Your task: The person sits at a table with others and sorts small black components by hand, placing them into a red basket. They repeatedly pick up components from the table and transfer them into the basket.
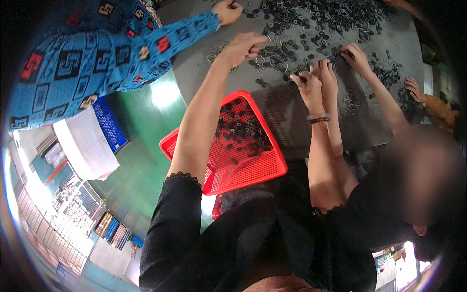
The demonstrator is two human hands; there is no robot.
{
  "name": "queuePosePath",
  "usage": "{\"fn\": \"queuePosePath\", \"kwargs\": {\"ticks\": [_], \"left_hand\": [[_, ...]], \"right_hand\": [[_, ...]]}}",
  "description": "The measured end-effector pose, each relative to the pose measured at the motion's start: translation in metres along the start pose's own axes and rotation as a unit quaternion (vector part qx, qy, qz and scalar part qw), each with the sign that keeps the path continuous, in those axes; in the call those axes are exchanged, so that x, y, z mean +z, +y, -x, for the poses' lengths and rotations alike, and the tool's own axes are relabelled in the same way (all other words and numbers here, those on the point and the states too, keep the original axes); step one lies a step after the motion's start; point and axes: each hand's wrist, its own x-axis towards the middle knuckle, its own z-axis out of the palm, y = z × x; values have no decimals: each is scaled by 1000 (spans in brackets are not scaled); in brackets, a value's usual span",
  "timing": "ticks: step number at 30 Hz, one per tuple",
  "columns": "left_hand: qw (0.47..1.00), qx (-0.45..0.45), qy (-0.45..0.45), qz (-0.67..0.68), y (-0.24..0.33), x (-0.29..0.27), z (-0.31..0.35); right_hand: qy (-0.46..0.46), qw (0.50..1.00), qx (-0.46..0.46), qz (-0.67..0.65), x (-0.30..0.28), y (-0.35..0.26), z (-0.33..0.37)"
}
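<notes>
My left hand (244, 49) is over the grey table, fingers curled and forefinger pointing into small black pieces with thin metal wire loops (281, 57). What those fingers hold, if anything, is hidden. To the right, my right hand (310, 89), with a beaded bracelet (318, 118) on the wrist, pinches a small black piece (303, 77) at the table's near edge. Below my left forearm a red plastic basket (279, 160) tilts in front of my body. Many loose black pieces (243, 127) lie inside it.
A co-worker's two hands (357, 57) work close beside my right hand. Another person's hand (227, 11) in a blue patterned sleeve reaches in at upper left. A further hand (415, 90) rests at the table's right. More black pieces (321, 22) cover the far tabletop (194, 29).
</notes>
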Motion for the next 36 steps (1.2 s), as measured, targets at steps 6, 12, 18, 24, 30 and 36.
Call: {"fn": "queuePosePath", "kwargs": {"ticks": [6, 12, 18, 24, 30, 36], "left_hand": [[817, -80, 161, -548, -36, 43, -17], [883, -42, 82, -460, -35, 43, -26], [943, -16, 122, -310, 11, 29, 6], [959, 17, 19, 282, 19, 19, 26], [978, -75, -82, 179, 24, 22, 18], [805, -71, 38, -588, -16, 77, -1]], "right_hand": [[-91, 802, 291, -513, -21, -74, 7], [-194, 858, 308, -363, -7, -15, 5], [-59, 946, 135, 287, 33, -13, -3], [-1, 986, 133, -104, 26, 4, -3], [-94, 937, 246, -230, 0, 9, 22], [-50, 964, 220, -141, -5, -45, 29]]}}
